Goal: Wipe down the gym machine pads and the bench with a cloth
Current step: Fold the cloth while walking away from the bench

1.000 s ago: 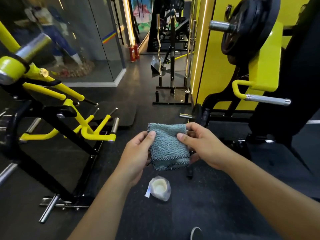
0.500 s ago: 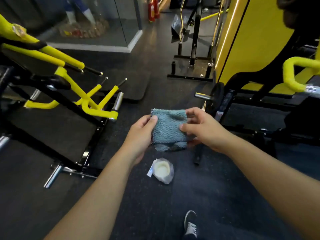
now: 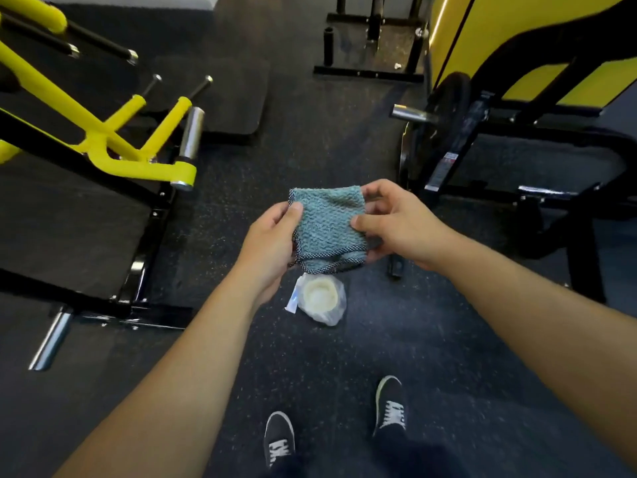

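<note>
While pinched, cloth (image 3: 329, 224) between both hands.

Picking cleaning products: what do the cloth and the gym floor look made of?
Cloth: soft woven textile, probably cotton or microfibre; teal waffle texture, stitched dark edging. Floor: probably rubber matting; matte dark surface with pale flecks.

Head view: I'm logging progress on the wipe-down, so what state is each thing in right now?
cloth: folded, held up between both hands, touching no pad.
left hand: pinches the cloth's left edge.
right hand: pinches the cloth's right edge.
white roll in clear wrap: lying on the floor.
yellow machine: untouched.
</note>
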The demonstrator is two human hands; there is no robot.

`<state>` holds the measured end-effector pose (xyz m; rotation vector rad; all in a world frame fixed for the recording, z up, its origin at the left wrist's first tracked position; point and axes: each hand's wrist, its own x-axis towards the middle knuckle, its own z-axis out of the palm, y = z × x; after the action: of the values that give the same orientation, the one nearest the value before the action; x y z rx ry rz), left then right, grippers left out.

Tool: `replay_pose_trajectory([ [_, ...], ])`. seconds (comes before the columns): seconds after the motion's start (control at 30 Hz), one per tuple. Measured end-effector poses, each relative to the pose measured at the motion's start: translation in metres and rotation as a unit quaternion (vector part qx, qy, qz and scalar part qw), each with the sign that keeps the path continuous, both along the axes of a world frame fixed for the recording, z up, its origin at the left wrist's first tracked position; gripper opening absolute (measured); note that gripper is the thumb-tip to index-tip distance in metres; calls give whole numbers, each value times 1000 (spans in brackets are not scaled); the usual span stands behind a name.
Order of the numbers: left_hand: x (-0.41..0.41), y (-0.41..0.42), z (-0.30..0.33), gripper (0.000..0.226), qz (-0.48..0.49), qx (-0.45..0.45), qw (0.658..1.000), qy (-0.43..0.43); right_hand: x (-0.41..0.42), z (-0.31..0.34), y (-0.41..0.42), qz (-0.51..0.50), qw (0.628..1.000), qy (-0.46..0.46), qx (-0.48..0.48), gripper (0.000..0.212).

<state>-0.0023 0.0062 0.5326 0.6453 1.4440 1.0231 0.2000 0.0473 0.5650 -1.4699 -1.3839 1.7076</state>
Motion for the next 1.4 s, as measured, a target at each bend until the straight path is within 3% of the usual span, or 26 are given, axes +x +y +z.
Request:
replay_pose_trajectory([
  [0.53,-32,48,-442,13,-58,-80,994,51,-29,-440,30,-73,993,-57,-75,25],
  [0.7,-41,70,-536,16,-97,-97,987,89,-39,-539,39,-93,989,-60,-101,23],
  [1.03,-50,62,-632,20,-76,-144,985,60,-60,-625,40,-42,984,-131,-114,24],
  [1.27,-44,63,-639,22,-111,-170,975,87,-50,-646,30,-14,980,-153,-126,32],
  [1.4,-46,61,-643,22,-119,-174,969,125,-49,-652,30,9,974,-183,-135,51],
])
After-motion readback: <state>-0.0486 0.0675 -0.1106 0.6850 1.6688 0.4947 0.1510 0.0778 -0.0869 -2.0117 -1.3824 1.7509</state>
